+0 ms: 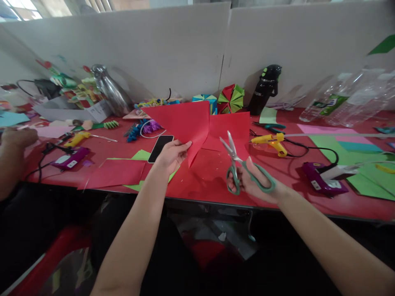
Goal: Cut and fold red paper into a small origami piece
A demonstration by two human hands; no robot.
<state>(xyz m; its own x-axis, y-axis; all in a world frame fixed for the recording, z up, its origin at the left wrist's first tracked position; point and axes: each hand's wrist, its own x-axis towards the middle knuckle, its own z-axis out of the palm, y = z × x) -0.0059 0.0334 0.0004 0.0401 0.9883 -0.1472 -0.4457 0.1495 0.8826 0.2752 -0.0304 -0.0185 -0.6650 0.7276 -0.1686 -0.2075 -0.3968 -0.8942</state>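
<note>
My left hand (175,154) pinches the lower edge of a red sheet of paper (185,123), which is raised above the table and folded or bent near its middle. In my right hand (251,181) is a pair of scissors (233,154) with green handles, my fingers through the loops. The blades point up toward the paper and stand a little apart, not touching it. A second red panel (233,127) shows to the right behind the sheet; whether it is joined to the sheet I cannot tell. Beside my left hand lies a black-screened phone (160,147).
Red and green sheets (120,172) lie at the left front. A yellow glue gun (271,142) and purple power strip (324,179) stand right, with cords. Behind are a black bottle (265,88), steel flask (111,90) and plastic bottles (348,98). Another person's hand (18,137) is far left.
</note>
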